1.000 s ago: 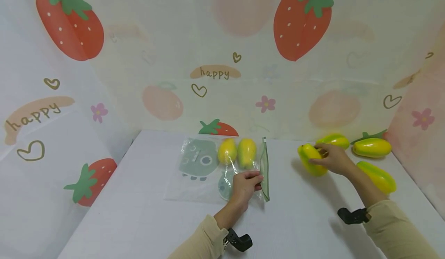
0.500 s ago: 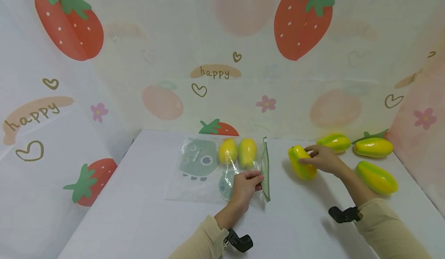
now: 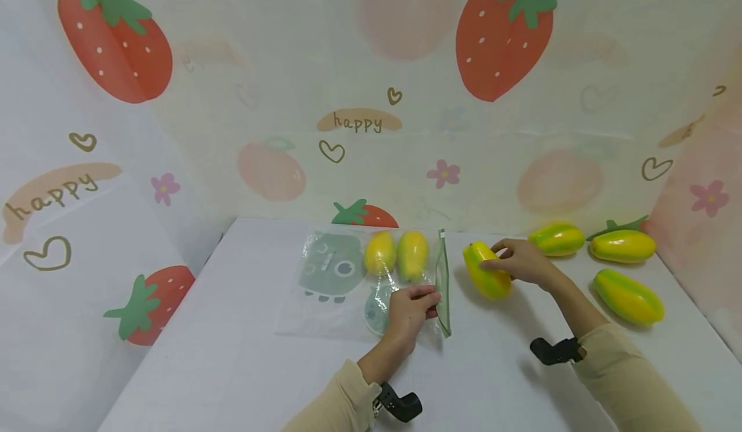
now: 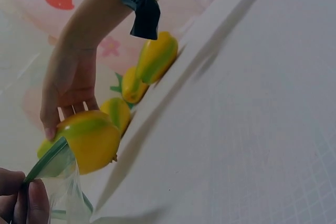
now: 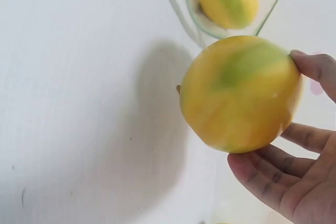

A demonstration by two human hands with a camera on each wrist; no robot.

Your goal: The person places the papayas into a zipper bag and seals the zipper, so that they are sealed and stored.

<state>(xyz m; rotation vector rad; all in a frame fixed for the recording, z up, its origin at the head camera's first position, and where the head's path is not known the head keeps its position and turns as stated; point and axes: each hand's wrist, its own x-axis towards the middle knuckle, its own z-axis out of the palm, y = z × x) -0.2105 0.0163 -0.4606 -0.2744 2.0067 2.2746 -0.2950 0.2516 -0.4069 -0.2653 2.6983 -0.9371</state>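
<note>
My right hand grips a yellow-green papaya just right of the bag's mouth, its thumb and fingers on opposite sides in the right wrist view. A shadow falls on the table beneath the fruit. My left hand pinches the green-edged mouth of a clear zip bag that lies flat with a printed green cartoon figure. Inside the bag sit two papayas side by side near its mouth. In the right wrist view the bag's mouth gapes in a loop, with a papaya showing inside.
Three more papayas lie at the right of the white table: one at the back, one in the corner and one nearer the front. A strawberry-printed cloth wall rises behind the table and at both sides.
My right hand has carried the papaya leftward, away from the other loose papayas and closer to the bag's mouth. The left hand and the bag have stayed in place.
</note>
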